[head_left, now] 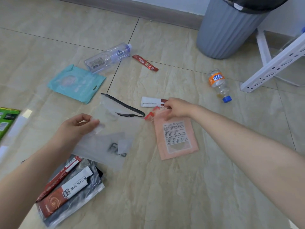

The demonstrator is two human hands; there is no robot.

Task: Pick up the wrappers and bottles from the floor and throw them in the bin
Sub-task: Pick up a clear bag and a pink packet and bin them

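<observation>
My left hand [77, 125] pinches the corner of a frosted translucent bag [102, 149] that hangs just above the tiled floor. My right hand [176, 107] grips the top edge of a pink packet [175, 139], with a small red wrapper [150, 115] beside its fingers. A clear water bottle [108, 57] and an orange-labelled bottle [219, 84] lie on the floor. The grey ribbed bin [227, 28] with a black liner stands at the far right.
Other litter lies around: a teal packet [76, 83], a red coffee stick [145, 62], a white folded wrapper [151, 102], a clear bag with a black zip [118, 106], a green pack [6, 120], brown-and-silver sachets [66, 189]. A white rack [272, 63] stands beside the bin.
</observation>
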